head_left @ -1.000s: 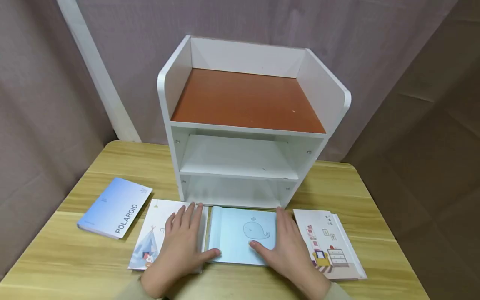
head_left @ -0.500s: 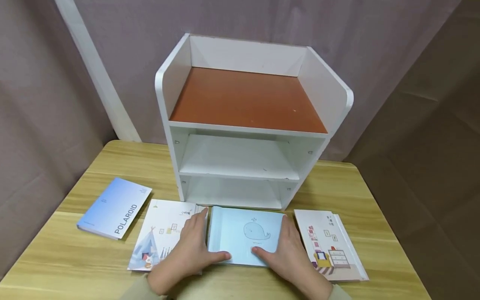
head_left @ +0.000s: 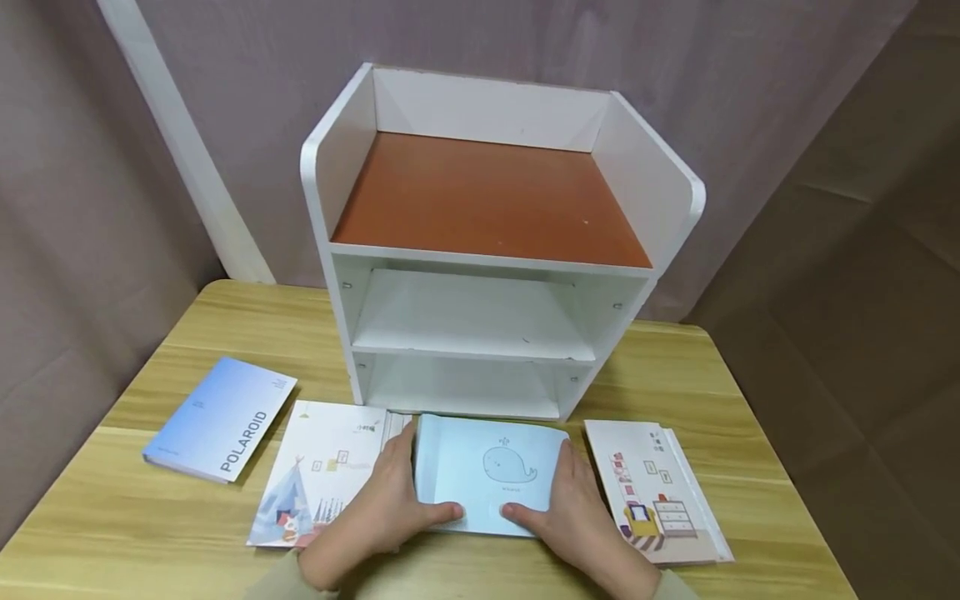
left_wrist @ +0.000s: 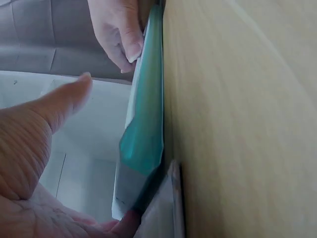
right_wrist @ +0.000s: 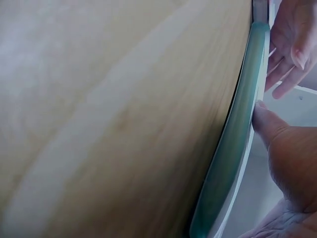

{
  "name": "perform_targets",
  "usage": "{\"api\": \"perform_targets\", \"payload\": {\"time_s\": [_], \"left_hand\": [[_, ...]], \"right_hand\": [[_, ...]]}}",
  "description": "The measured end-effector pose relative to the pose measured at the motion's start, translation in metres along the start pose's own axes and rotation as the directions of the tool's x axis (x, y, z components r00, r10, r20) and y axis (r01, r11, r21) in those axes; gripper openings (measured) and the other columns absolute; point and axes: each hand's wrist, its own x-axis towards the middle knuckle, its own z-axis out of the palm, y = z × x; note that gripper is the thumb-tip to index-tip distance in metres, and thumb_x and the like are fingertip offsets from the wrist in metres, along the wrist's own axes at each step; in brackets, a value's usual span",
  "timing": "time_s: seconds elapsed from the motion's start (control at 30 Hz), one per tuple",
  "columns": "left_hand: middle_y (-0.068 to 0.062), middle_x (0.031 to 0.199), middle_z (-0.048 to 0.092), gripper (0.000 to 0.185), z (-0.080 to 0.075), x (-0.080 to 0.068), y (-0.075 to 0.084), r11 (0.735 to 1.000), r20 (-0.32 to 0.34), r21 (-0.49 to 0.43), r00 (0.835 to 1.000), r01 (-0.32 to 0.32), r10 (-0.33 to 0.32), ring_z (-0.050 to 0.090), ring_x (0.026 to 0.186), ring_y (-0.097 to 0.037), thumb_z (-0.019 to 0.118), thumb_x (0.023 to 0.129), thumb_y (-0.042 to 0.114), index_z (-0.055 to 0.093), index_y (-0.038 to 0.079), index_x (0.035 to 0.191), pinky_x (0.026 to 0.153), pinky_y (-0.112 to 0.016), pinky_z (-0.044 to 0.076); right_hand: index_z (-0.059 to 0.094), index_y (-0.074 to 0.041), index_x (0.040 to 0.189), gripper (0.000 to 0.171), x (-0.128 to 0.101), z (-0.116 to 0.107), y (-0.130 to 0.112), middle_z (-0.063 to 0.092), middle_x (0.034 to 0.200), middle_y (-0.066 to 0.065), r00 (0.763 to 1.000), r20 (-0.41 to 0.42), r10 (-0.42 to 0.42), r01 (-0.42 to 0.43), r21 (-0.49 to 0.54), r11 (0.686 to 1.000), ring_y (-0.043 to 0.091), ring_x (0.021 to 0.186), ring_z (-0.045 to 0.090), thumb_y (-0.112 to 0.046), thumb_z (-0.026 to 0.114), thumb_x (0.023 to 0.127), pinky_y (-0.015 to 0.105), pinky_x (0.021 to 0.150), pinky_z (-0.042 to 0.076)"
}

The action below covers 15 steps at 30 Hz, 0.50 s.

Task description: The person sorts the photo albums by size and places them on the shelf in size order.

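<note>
A light blue book (head_left: 487,475) with a whale drawing lies flat on the table before the shelf. My left hand (head_left: 401,496) is at its left end, fingers along the edge. In the left wrist view, the left thumb stands apart from the cover and a fingertip touches the book's near end. At the opposite end, my right hand (head_left: 573,508) holds the book, its thumb on the cover in the right wrist view. Most right fingers are hidden. A white book (head_left: 300,475) with a tent drawing lies partly behind the left hand.
A white shelf unit (head_left: 480,354) with a brown top board stands at the back of the wooden table (head_left: 675,367). To the left lies a blue POLAROID book (head_left: 221,421). A white book with a furniture drawing (head_left: 648,492) lies beside the right hand.
My left hand has moved right, off the tent book to the blue book's left end. The right hand shifted slightly outward, then stayed at the right end. The view has shifted slightly.
</note>
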Motion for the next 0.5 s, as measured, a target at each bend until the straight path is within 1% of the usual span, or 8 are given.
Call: {"api": "perform_targets", "payload": {"time_s": [0.07,0.17,0.3,0.4,0.43,0.5], "left_hand": [[-0.019,0.13,0.045,0.123,-0.0011,0.0016,0.0001,0.999,0.007,-0.041,1.0,-0.001,0.002,0.045,0.116,-0.028,0.091,0.059,0.046,0.022,0.001,0.15,0.102,-0.048,0.039],[-0.015,0.123,0.05,0.111,-0.003,0.004,-0.0006,0.993,0.025,-0.114,1.0,0.015,-0.013,0.05,0.11,-0.025,0.091,0.063,0.039,0.029,0.0,0.146,0.099,-0.046,0.042],[-0.016,0.116,0.058,0.092,-0.0066,0.0072,-0.0008,0.972,0.064,-0.231,0.997,0.052,-0.038,0.059,0.099,-0.023,0.087,0.072,0.028,0.035,-0.005,0.14,0.085,-0.036,0.053],[-0.02,0.115,0.06,0.086,-0.0094,0.0082,0.0009,0.946,0.11,-0.311,0.992,0.091,-0.059,0.064,0.093,-0.024,0.084,0.076,0.02,0.033,-0.01,0.139,0.073,-0.03,0.057],[-0.02,0.114,0.061,0.085,-0.0097,0.0082,0.0016,0.942,0.125,-0.319,0.99,0.101,-0.064,0.064,0.092,-0.024,0.083,0.077,0.019,0.033,-0.01,0.139,0.073,-0.029,0.057],[-0.021,0.116,0.06,0.086,-0.0093,0.0072,0.0032,0.939,0.148,-0.323,0.986,0.118,-0.073,0.063,0.093,-0.024,0.082,0.078,0.018,0.03,-0.01,0.141,0.075,-0.032,0.057]], "right_hand": [[0.008,0.019,0.145,0.139,0.0003,0.0011,-0.0007,0.017,0.147,0.041,1.0,-0.006,-0.008,0.008,-0.007,1.0,0.049,0.138,0.02,-0.075,0.071,0.063,0.055,0.112,0.022],[0.009,0.019,0.144,0.138,0.0004,0.0027,-0.0016,0.018,0.147,0.041,1.0,-0.004,-0.017,0.016,-0.022,1.0,0.05,0.137,0.02,-0.075,0.07,0.064,0.056,0.112,0.022],[0.01,0.019,0.144,0.138,-0.0006,0.0034,-0.0015,0.018,0.146,0.041,1.0,-0.001,-0.022,0.022,-0.032,0.999,0.051,0.136,0.021,-0.076,0.068,0.064,0.057,0.112,0.022],[0.01,0.019,0.144,0.137,-0.0011,0.0033,-0.0006,0.018,0.146,0.041,1.0,-0.009,-0.026,0.026,-0.029,0.999,0.051,0.136,0.021,-0.075,0.069,0.064,0.057,0.112,0.022],[0.01,0.02,0.144,0.137,-0.0011,0.0033,-0.0004,0.018,0.146,0.041,0.999,-0.013,-0.031,0.031,-0.027,0.999,0.051,0.136,0.021,-0.075,0.069,0.064,0.057,0.112,0.022],[0.011,0.02,0.143,0.137,-0.0012,0.0033,-0.0001,0.019,0.146,0.042,0.999,-0.019,-0.039,0.039,-0.018,0.999,0.051,0.136,0.021,-0.074,0.07,0.064,0.057,0.112,0.022]]}}
